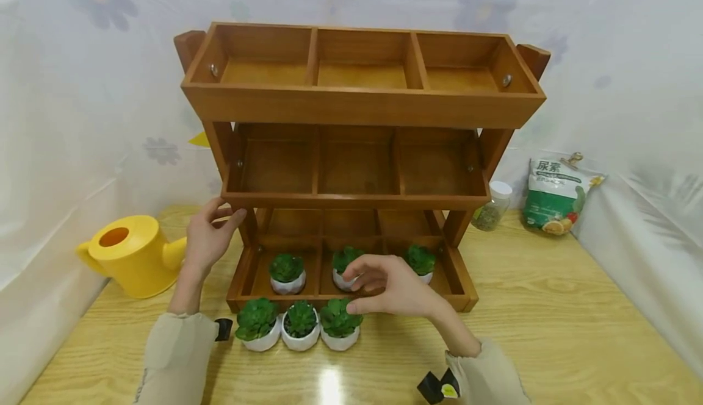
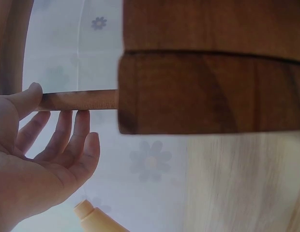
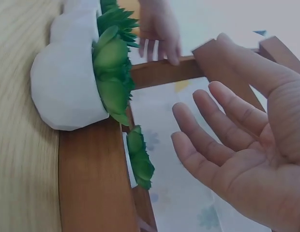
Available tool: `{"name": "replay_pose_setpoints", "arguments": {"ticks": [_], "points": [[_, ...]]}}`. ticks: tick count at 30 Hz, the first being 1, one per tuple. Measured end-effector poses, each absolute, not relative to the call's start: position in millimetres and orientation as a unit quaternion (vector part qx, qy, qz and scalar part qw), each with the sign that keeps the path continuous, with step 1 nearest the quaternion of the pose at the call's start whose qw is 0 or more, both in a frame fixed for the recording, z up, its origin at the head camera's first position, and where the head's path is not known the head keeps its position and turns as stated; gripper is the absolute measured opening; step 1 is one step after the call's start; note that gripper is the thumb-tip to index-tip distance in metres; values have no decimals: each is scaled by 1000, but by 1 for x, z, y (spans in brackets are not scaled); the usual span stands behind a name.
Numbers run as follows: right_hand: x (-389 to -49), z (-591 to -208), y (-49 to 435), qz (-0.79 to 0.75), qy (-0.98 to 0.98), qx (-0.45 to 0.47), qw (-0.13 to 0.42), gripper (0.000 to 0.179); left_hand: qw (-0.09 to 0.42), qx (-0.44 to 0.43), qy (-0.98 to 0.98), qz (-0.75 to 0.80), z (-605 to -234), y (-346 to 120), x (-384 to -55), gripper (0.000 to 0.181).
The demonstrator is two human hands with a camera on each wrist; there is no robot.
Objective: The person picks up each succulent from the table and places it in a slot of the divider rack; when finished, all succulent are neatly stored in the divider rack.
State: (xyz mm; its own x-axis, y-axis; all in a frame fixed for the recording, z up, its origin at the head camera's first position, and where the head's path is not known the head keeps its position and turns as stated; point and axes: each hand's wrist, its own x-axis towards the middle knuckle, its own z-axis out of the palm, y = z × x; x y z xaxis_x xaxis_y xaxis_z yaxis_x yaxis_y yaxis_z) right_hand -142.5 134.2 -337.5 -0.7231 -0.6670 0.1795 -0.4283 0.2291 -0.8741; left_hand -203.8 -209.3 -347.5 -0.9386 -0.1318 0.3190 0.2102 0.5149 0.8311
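A three-tier wooden planter shelf (image 1: 362, 106) stands on the table. My left hand (image 1: 211, 234) grips its left side post (image 2: 80, 100), thumb on one face and fingers against the other. Before the bottom tier, my right hand (image 1: 392, 286) hovers with loosely bent fingers and holds nothing. Small succulents in white pots sit in the bottom tier: a left one (image 1: 287, 274), a middle one (image 1: 343, 260) partly behind my right hand, and a right one (image 1: 420, 260). Three more succulents (image 1: 300, 326) line up on the table against the shelf's front edge.
A yellow watering can (image 1: 132, 255) stands left of the shelf, its spout behind my left wrist. At the right back are a white-lidded jar (image 1: 492, 207) and a clipped green-and-white bag (image 1: 557, 197). Pale flowered sheeting (image 1: 615, 88) encloses the wooden table (image 1: 538, 307).
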Motion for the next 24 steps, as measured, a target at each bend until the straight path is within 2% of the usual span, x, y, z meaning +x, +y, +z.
{"name": "replay_pose_setpoints", "arguments": {"ticks": [10,21,24], "points": [[-130,-350,150,-499,799,-328,72,36,180,-21,-850,-495,-347,-207,-202,50],[-122,-369,159,-473,818,-322,62,37,175,-24,-852,-492,-345,-207,-201,53],[-121,-370,156,-464,824,-316,82,36,172,-25,-853,-492,-345,-208,-201,52]]}}
